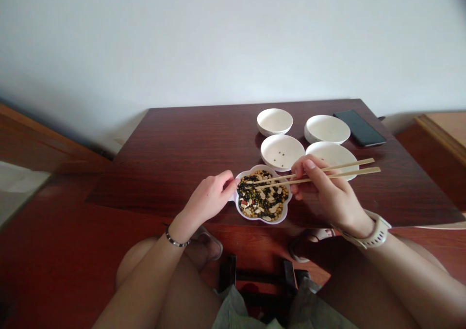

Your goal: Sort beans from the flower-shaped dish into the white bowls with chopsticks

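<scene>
A white flower-shaped dish (288, 206) full of mixed beans sits at the near edge of a dark wooden table (189, 149). My left hand (211, 198) grips the dish's left rim. My right hand (324, 188) holds a pair of wooden chopsticks (349, 170), their tips down among the beans in the dish. Just behind the dish stands a white bowl (282, 152) with a few small dark beans in it.
Three more white bowls stand behind: one at back left (274, 121), one at back right (326, 128), one partly behind my right hand (337, 154). A black phone (358, 128) lies at the table's far right corner. My knees are below the table edge.
</scene>
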{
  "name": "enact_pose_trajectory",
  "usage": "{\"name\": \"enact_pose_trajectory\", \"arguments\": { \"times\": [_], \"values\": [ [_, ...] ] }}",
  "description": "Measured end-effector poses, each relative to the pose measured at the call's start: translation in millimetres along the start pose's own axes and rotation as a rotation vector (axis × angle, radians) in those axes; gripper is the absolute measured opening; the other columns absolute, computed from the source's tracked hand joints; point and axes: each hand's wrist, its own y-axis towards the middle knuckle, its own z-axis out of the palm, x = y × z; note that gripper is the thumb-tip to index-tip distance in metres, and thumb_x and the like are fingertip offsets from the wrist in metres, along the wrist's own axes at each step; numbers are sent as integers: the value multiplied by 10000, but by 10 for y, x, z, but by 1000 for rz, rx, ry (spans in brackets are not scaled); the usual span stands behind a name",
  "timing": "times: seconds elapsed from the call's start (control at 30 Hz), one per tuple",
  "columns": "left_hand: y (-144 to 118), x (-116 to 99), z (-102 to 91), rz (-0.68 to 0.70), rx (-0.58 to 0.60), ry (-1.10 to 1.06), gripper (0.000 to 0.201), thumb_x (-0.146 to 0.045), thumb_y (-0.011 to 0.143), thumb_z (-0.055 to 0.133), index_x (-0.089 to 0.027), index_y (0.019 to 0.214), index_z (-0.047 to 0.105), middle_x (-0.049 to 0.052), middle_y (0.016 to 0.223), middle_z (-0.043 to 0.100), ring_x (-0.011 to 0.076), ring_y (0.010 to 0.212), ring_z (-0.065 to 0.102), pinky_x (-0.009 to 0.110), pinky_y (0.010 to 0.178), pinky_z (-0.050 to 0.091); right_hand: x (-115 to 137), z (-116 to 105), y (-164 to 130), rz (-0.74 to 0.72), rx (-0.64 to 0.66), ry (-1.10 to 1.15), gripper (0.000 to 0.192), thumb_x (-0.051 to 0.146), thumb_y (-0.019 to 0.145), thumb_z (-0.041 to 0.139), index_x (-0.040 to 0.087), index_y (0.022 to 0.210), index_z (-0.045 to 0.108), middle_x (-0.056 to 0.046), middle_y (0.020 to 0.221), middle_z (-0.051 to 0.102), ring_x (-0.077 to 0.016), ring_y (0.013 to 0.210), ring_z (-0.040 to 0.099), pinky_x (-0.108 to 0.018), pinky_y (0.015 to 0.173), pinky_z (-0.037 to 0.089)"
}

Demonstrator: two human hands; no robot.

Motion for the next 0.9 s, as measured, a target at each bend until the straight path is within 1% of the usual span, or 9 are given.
{"name": "enact_pose_trajectory", "arguments": {
  "times": [0.17,0.33,0.6,0.77,0.9],
  "values": [
    [-2,0,-8,2,6,8,348,-404,1107,457,-215,822,522,-21,682,603,138,608,540,297,622,306,-36,14,3,-3,8,-41,358,513,1093,535,225,904,635,-15,732,655,-160,657,619,-284,607,500],
    [-8,-12,-10,3,-3,10,350,-407,1106,462,-214,823,529,-23,682,604,137,607,544,292,622,316,-26,28,-10,16,38,-77,370,532,1087,537,226,907,639,-13,717,664,-158,635,623,-278,598,524],
    [-4,-18,-10,6,-1,12,351,-404,1107,467,-213,825,550,-14,686,625,141,607,555,289,617,328,-85,14,-4,32,36,15,350,530,1072,565,228,917,651,-18,753,648,-166,656,630,-279,576,542],
    [-3,-8,-5,10,-6,9,357,-409,1106,470,-210,824,559,-15,681,623,138,601,546,291,621,327,-93,43,-6,50,58,-23,372,537,1082,545,219,913,637,-19,736,666,-159,650,631,-272,595,537],
    [-2,-4,-2,8,-7,6,358,-407,1104,469,-208,822,562,-11,683,625,137,598,537,291,616,318,-107,50,-11,35,72,-40,380,544,1085,532,215,922,630,-24,735,686,-159,633,628,-282,608,528]
  ]
}}
